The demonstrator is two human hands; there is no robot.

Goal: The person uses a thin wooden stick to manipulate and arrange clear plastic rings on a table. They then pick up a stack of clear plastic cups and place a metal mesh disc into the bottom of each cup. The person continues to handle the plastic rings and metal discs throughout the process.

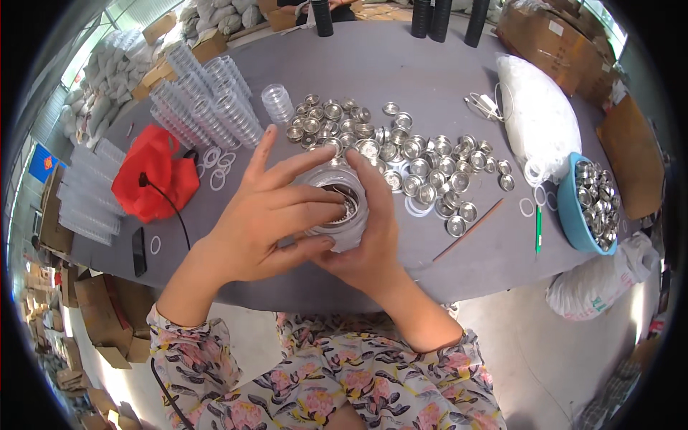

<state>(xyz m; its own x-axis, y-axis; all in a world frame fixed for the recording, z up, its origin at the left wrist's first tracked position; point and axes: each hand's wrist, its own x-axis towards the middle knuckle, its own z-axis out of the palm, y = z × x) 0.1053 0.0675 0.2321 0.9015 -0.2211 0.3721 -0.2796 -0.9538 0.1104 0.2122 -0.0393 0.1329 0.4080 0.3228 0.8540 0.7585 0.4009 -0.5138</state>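
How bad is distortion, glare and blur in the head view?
Head view: strong fisheye, the grey table edge bows and black vignette fills the corners; daylight is even with soft shadows; small glints on the scattered shiny metal caps; the window at upper left is blown out; the left hand and right hand around the clear plastic jar are sharp, while the rim clutter is smeared.

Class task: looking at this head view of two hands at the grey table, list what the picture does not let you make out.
- Clear round container: its lower wall hidden by the left hand and right hand.
- Metal part inside it: too small to tell.
- Blue bowl: bottom hidden by the metal caps.
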